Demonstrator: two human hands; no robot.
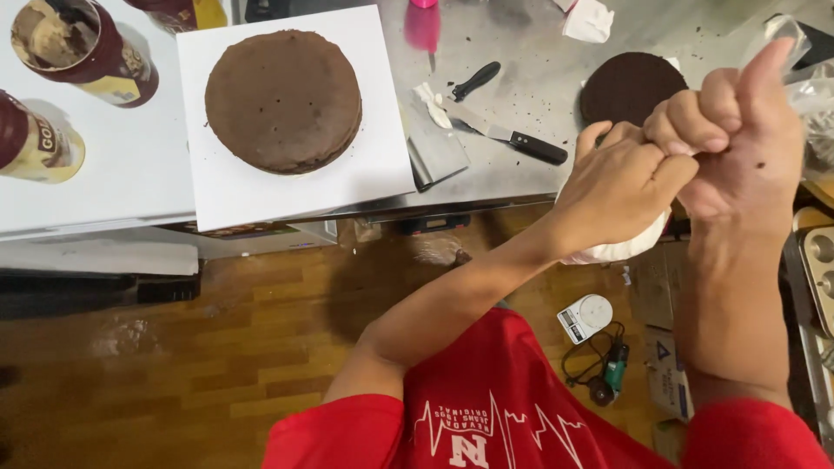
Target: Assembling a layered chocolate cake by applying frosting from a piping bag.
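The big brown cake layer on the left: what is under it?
The cake layer lies on a white square board. The board sits on the steel table. Whatever lies between cake and board is hidden.

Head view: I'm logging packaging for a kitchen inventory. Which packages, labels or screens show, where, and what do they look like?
Can: top left on white surface, lying tilted, dark maroon with gold label band.
Second can: left edge, maroon and gold, partly cut off.
Third can: top edge, maroon and yellow, mostly cut off.
Kitchen scale: on floor, white, round platform, small grey screen.
Cardboard box: on floor at right, brown, with printed label.
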